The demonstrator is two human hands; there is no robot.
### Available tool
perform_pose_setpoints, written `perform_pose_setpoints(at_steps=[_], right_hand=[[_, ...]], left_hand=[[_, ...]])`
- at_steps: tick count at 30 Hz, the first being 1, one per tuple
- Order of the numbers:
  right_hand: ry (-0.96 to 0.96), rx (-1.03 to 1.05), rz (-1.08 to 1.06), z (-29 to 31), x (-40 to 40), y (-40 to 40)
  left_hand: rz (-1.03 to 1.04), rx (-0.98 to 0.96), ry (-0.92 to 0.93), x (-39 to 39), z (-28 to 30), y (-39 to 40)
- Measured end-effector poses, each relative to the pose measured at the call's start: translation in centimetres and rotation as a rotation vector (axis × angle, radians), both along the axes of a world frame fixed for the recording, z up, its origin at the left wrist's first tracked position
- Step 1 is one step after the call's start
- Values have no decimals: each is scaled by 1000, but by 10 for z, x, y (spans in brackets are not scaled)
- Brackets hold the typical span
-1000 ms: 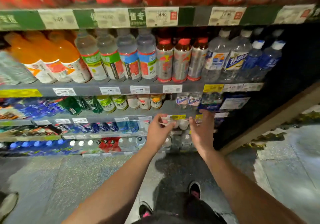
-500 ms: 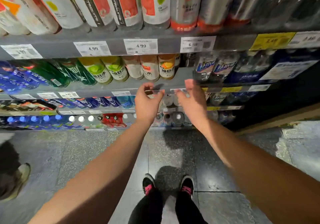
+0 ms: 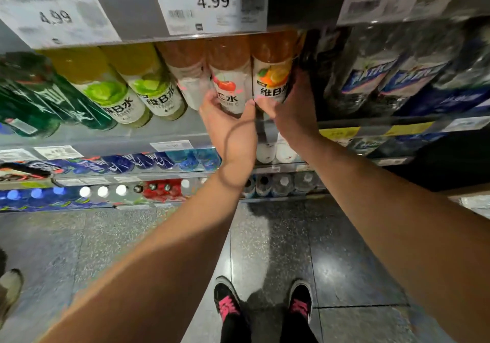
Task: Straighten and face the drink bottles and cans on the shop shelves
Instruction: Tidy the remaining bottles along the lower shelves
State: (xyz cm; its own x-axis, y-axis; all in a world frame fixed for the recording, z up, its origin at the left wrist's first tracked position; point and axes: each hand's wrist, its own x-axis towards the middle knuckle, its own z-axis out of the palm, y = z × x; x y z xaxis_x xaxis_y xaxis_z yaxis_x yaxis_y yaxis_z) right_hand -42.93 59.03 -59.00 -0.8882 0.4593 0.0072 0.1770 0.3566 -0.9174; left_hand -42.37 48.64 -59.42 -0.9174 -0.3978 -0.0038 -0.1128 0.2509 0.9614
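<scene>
Shop drinks aisle, grey shelf [image 3: 164, 135] at chest height, both hands on bottles.

Left to right on the shelf: dark green bottles [image 3: 39, 98]; two bottles with lime labels [image 3: 127, 90]; a pale bottle [image 3: 189, 82]; a bottle with a red apple label [image 3: 230, 82]; a bottle with an orange fruit label [image 3: 273, 77]; dark bottles with blue labels [image 3: 384, 77]. Price tags [image 3: 212, 3] reading 4.99 hang on the shelf edge above. Left hand [image 3: 229, 127], thin band round the wrist, cups the foot of the apple bottle, thumb on its left side, fingers curled behind. Right hand [image 3: 294, 109] wraps the orange bottle, thumb at its lower front, fingers spread up its right side. Below: lower shelves of bottles, speckled floor [image 3: 278, 236], black shoes with pink laces [image 3: 228, 303].
</scene>
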Motion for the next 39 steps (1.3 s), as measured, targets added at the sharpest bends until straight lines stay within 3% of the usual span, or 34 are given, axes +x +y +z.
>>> perform_pose_setpoints(at_steps=[18, 25, 32, 37, 39], right_hand=[[15, 4, -157, 10, 36, 7], [27, 8, -158, 17, 40, 14], [39, 10, -200, 15, 52, 8], [72, -43, -262, 13, 65, -11], [82, -65, -279, 13, 65, -16]], left_hand=[[-100, -246, -41, -15, 7, 6], [-313, -162, -7, -3, 6, 0], [-388, -135, -65, 4, 11, -3], [-125, -130, 111, 14, 13, -40], [-45, -105, 75, 5, 13, -49]])
